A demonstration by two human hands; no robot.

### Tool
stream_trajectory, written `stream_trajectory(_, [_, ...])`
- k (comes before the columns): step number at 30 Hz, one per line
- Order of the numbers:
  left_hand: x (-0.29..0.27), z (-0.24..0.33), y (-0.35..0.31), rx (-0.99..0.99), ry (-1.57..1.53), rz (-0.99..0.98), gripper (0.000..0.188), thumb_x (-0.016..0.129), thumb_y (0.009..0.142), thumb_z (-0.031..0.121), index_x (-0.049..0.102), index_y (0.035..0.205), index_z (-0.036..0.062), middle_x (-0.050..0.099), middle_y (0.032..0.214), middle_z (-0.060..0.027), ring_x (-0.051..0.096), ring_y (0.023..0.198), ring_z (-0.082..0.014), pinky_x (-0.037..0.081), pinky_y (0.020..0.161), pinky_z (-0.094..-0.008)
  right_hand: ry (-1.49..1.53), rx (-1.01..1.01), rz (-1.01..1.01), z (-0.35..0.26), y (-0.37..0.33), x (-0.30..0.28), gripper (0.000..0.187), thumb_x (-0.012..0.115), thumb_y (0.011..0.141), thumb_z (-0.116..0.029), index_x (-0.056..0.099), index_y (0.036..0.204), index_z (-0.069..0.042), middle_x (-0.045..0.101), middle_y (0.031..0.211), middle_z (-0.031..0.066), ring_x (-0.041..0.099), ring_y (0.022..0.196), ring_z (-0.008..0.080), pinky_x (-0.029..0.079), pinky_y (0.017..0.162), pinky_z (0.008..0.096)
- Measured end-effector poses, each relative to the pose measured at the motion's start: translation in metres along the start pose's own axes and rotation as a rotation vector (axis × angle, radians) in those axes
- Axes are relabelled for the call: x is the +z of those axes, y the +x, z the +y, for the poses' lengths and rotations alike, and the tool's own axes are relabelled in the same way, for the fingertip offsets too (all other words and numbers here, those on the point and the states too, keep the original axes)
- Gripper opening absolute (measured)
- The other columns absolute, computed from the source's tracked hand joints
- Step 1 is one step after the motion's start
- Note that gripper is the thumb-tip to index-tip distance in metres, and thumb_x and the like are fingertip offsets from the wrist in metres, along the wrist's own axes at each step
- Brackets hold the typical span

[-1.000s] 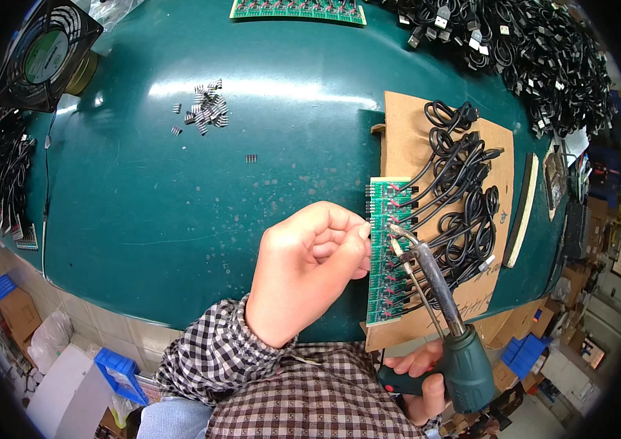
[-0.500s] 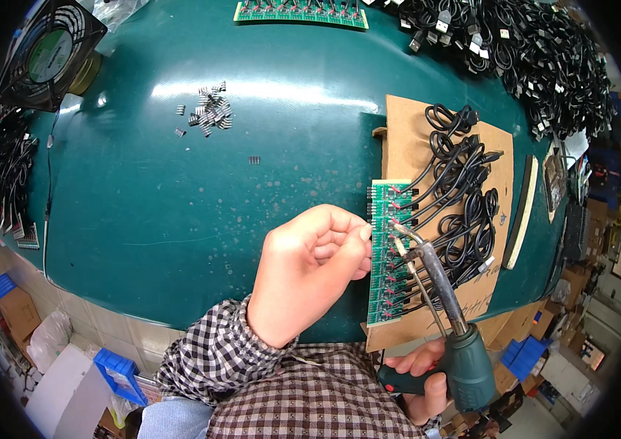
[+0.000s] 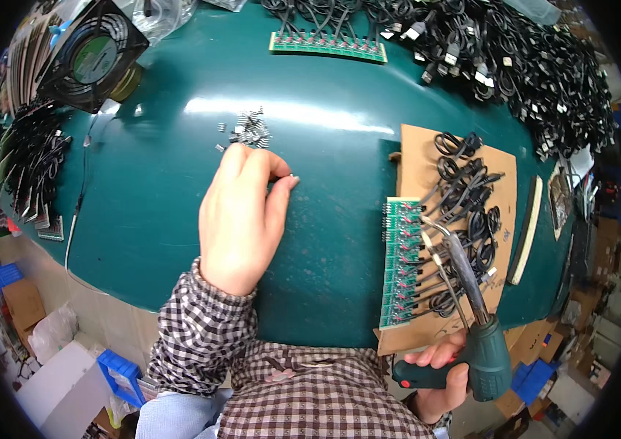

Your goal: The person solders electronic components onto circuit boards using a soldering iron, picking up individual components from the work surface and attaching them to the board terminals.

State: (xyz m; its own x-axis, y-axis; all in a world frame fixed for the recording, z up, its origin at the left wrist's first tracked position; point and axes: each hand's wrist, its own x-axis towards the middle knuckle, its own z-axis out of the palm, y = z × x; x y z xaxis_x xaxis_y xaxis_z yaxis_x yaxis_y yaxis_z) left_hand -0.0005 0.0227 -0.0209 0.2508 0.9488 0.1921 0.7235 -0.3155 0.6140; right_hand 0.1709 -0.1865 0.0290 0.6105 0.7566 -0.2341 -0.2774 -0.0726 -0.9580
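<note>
Left hand pinches a tiny piece; right hand grips a soldering gun; the green label on the fan is unreadable

Holds a dark-green soldering gun slanting up-left, with bent tip near the right edge of a cable-strung green circuit board, well apart from heaped pin headers

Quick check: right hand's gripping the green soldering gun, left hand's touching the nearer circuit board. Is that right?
Not quite: the left hand isn't touching the nearer circuit board. The head view shows it over the table, well apart from the board, beside the pile of small connectors. The right hand does grip the green soldering gun.
</note>
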Motion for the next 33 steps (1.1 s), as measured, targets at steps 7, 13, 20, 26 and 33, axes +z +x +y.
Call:
stream_trajectory(7, [0.002, 0.009, -0.008, -0.041, -0.099, 0.109, 0.009, 0.06, 0.075, -0.003, 0.052, 0.08, -0.0008, 0.053, 0.075, -0.0054, 0.051, 0.06, -0.0113, 0.043, 0.056, -0.0217, 0.047, 0.003, -0.083, -0.001, 0.005, -0.002, 0.051, 0.054, 0.082, -0.034, 0.036, 0.112, 0.003, 0.048, 0.076, 0.0079, 0.056, 0.071, 0.0211, 0.055, 0.063, 0.0405])
stream_trajectory(13, [-0.014, 0.074, -0.038, -0.446, -1.318, -0.394, 0.02, 0.059, 0.074, -0.011, 0.048, 0.089, -0.004, 0.058, 0.079, -0.0127, 0.061, 0.069, -0.0177, 0.053, 0.062, -0.0269, -0.088, -0.029, -0.009, -0.015, 0.022, 0.024, 0.046, 0.058, 0.078, -0.023, 0.038, 0.111, 0.003, 0.051, 0.082, 0.0093, 0.057, 0.073, 0.0227, 0.053, 0.066, 0.0393])
stream_trajectory(20, [-0.005, 0.088, -0.062, -0.366, -1.403, -0.64, 0.019, 0.059, 0.073, -0.014, 0.051, 0.088, -0.0051, 0.057, 0.085, -0.0164, 0.061, 0.079, -0.0211, 0.053, 0.071, -0.0301, -0.135, 0.067, -0.153, -0.028, 0.038, 0.033, 0.03, 0.059, 0.073, -0.004, 0.043, 0.097, 0.001, 0.05, 0.081, 0.0095, 0.054, 0.075, 0.0207, 0.048, 0.075, 0.0395])
stream_trajectory(26, [-0.01, 0.097, -0.064, -0.511, -1.398, -0.622, 0.015, 0.061, 0.073, -0.012, 0.054, 0.085, -0.0065, 0.061, 0.087, -0.0157, 0.063, 0.081, -0.0205, 0.053, 0.074, -0.0286, -0.101, 0.036, -0.201, -0.024, 0.039, 0.028, 0.028, 0.059, 0.07, 0.002, 0.044, 0.094, 0.0, 0.05, 0.077, 0.0087, 0.055, 0.073, 0.0198, 0.048, 0.075, 0.0391])
stream_trajectory(33, [-0.027, 0.097, -0.066, -0.155, -0.855, -0.632, 0.01, 0.061, 0.078, 0.0, 0.06, 0.087, -0.0039, 0.063, 0.074, -0.0123, 0.064, 0.067, -0.0147, 0.051, 0.057, -0.0229, -0.365, -0.072, -0.291, -0.026, 0.036, 0.026, 0.025, 0.061, 0.068, 0.007, 0.046, 0.087, -0.001, 0.052, 0.075, 0.0087, 0.056, 0.07, 0.0197, 0.049, 0.072, 0.0367])
